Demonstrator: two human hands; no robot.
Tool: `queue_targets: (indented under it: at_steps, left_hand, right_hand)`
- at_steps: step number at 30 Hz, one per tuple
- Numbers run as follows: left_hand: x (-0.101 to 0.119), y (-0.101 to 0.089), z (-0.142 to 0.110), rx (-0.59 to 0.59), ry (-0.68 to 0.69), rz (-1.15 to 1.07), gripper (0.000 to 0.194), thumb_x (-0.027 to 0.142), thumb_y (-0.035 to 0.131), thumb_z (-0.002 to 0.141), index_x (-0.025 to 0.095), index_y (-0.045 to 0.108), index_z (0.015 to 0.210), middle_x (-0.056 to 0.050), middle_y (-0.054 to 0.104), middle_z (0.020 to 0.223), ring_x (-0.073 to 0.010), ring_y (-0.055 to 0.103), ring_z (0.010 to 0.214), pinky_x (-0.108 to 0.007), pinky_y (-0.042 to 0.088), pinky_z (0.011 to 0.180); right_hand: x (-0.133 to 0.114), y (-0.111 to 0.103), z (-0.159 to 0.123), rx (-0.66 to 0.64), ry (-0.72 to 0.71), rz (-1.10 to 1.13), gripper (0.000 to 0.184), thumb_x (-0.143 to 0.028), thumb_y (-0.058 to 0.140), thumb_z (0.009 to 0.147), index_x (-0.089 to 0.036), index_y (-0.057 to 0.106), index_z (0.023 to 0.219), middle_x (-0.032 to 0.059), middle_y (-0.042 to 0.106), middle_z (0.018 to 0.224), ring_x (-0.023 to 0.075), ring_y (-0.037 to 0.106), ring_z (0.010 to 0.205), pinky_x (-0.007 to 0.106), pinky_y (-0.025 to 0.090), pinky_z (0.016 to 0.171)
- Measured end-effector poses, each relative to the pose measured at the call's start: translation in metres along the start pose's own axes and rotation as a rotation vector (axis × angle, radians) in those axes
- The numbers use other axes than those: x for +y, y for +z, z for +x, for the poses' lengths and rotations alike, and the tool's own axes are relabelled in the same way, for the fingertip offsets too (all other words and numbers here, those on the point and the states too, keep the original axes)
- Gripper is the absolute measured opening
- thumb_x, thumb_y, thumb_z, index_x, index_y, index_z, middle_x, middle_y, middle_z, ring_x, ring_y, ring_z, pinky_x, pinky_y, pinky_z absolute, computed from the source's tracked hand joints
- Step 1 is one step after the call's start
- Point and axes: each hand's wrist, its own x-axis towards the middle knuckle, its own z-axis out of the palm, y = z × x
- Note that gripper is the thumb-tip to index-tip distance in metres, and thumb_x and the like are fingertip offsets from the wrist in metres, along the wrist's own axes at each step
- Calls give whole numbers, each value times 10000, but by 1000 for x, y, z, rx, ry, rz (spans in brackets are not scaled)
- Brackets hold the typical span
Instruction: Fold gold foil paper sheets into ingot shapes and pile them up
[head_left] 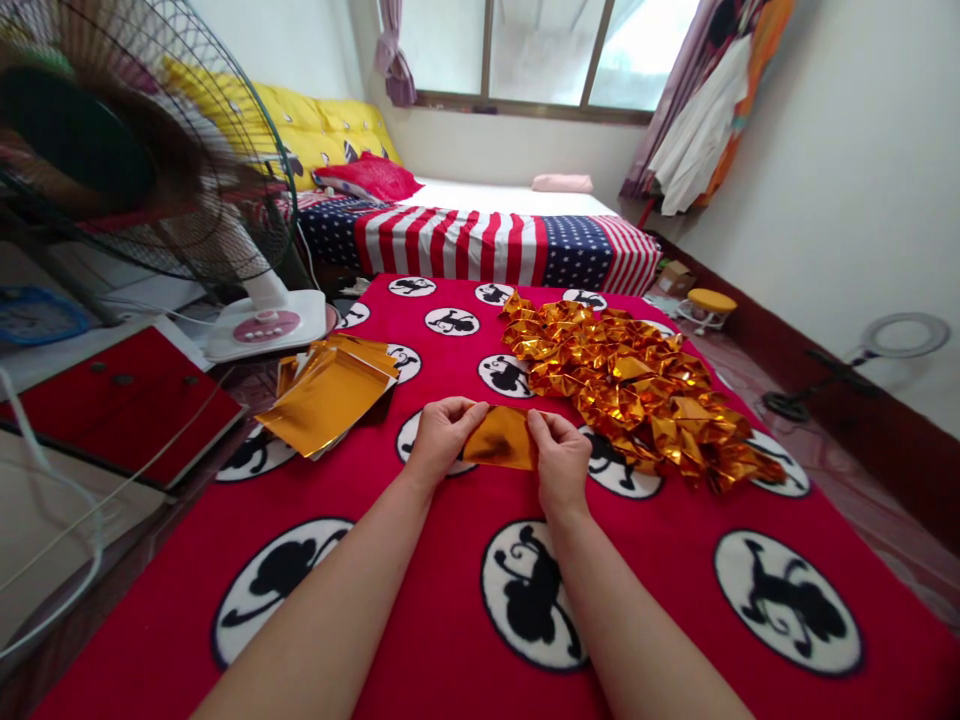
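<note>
Between my two hands is a small rectangle of gold foil paper [501, 438], which looks folded, its shiny side facing me. My left hand [444, 432] pinches its left end with thumb and fingers. The right end is pinched by my right hand [559, 455]. To the left lies an uneven stack of flat gold foil sheets [330, 395] with pale edges showing. On the right, a large heap of folded gold foil pieces [622, 375] spreads across the cloth. The fingertips behind the paper are partly hidden.
A red cloth [420, 610] with black figures in white circles covers the table. A fan [262, 315] stands at the left beside a red panel [124, 400]. Behind is a bed [480, 245] with a striped cover. A yellow stool [711, 302] and ring light [904, 335] are at right.
</note>
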Motion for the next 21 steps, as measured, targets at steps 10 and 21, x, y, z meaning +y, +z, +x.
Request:
queue_targets:
  at_steps: [10,21]
  left_hand:
    - [19,-11,-6,-533,-51,351,454,523,709,709,109,633,538,-6,561,491,-69,418,438,-194,261,438]
    - [20,-12,-5,-572,-48,391,412,499,639,780,132,644,592,-9,586,510,-94,481,462,-208,334,484]
  right_hand:
    - [-7,0,4,169,12,156,287,-411,778,682,-146,673,721,-12,660,683,118,571,622,240,484,607]
    - [-6,1,3,189,-8,173,285,-409,786,673,-149,683,729,-11,664,672,121,581,613,257,501,613]
